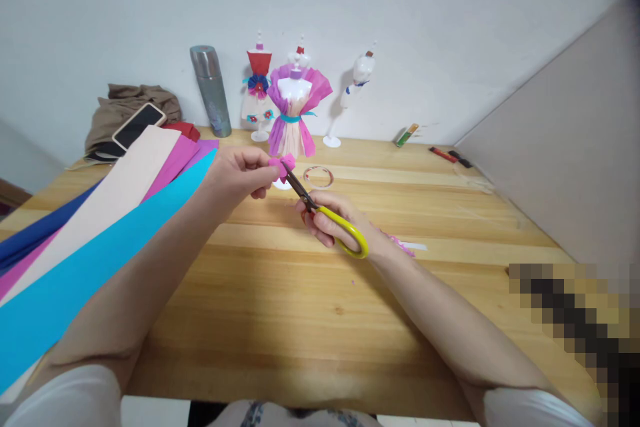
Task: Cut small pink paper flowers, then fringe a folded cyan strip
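Between the fingertips of my left hand [245,173] is a small pink paper piece [287,161], pinched at its left side. My right hand [334,213] grips scissors [345,232] with yellow handles and dark blades. The blade tips reach the pink piece and overlap it; whether they are cutting into it I cannot tell. Just behind my hands stands a small white mannequin [294,89] dressed in purple and cream paper with a blue band at the waist. Its white base shows partly below the pink piece.
Long strips of coloured crepe paper [115,227] lie at the left under my forearm. Behind them are a phone [140,127], brown cloth [135,103] and a steel flask [211,90]. More mannequins [259,87] stand along the wall. A tape roll [319,177] and pink scraps [400,245] lie on the table.
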The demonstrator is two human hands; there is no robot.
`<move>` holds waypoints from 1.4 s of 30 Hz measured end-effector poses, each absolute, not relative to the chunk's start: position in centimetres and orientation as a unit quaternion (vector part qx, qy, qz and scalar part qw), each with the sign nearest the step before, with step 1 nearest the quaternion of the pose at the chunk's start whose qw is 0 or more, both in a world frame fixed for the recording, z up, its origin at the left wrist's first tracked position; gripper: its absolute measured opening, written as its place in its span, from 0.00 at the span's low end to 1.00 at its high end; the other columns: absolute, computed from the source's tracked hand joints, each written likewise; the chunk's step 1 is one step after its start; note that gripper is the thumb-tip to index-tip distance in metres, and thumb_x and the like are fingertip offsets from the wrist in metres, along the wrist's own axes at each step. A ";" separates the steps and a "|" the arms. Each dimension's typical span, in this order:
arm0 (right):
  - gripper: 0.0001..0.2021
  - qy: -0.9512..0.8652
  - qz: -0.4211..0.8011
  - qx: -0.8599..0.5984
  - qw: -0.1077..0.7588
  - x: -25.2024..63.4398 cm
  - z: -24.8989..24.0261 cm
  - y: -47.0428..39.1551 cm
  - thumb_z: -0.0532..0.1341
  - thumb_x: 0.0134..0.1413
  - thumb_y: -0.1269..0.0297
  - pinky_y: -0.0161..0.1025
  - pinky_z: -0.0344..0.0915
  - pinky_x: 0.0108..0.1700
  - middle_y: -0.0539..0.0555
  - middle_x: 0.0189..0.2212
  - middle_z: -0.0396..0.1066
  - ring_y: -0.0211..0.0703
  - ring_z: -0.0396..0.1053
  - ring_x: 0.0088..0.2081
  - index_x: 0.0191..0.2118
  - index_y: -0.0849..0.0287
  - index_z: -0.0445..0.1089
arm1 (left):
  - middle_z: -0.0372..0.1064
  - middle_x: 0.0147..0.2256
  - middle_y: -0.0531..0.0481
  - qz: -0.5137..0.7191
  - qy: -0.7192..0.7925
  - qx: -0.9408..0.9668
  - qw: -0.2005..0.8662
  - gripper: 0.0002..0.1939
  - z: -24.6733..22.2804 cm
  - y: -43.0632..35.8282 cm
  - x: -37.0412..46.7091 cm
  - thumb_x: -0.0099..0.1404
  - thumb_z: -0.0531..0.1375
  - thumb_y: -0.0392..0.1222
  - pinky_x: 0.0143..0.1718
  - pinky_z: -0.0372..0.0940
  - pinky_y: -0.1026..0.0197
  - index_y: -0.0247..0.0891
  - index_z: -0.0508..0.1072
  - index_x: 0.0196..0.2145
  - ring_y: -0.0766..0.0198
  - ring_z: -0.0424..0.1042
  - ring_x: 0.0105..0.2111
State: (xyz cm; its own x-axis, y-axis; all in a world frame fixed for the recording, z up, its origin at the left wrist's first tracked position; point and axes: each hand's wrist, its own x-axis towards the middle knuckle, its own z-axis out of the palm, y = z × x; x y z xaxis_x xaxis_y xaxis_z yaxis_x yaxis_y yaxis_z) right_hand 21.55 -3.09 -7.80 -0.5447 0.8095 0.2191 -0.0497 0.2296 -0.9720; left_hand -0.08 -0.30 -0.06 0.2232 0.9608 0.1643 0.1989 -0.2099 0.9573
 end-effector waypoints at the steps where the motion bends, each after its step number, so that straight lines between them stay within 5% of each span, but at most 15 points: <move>1: 0.21 -0.681 0.554 -0.277 0.390 21.5 -7.7 -3.1 0.62 0.63 0.42 0.30 0.51 0.19 0.42 0.22 0.60 0.27 0.55 0.17 0.40 0.58 0.66 | 0.66 0.15 0.55 0.427 0.453 0.647 0.440 0.07 -0.1 -0.3 -0.1 0.53 0.64 0.39 0.20 0.58 0.67 0.36 0.74 0.19 0.71 0.63 0.17; 42: 0.25 -0.684 0.547 -0.295 0.381 21.7 -7.2 -3.1 0.62 0.60 0.36 0.31 0.49 0.19 0.42 0.21 0.57 0.29 0.53 0.17 0.38 0.57 0.66 | 0.65 0.15 0.55 0.403 0.426 0.615 0.526 0.09 -1.5 0.6 0.0 0.51 0.65 0.39 0.18 0.55 0.66 0.38 0.73 0.16 0.71 0.61 0.15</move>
State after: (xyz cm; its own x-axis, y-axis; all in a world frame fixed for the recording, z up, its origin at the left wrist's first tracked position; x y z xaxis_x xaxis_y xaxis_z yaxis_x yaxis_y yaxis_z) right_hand 21.66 -3.10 -7.23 -0.5349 0.8211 0.1990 -0.0130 0.2275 -0.9737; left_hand 0.01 0.58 -1.53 0.3118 0.9489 0.0481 0.0997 -0.0830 0.9916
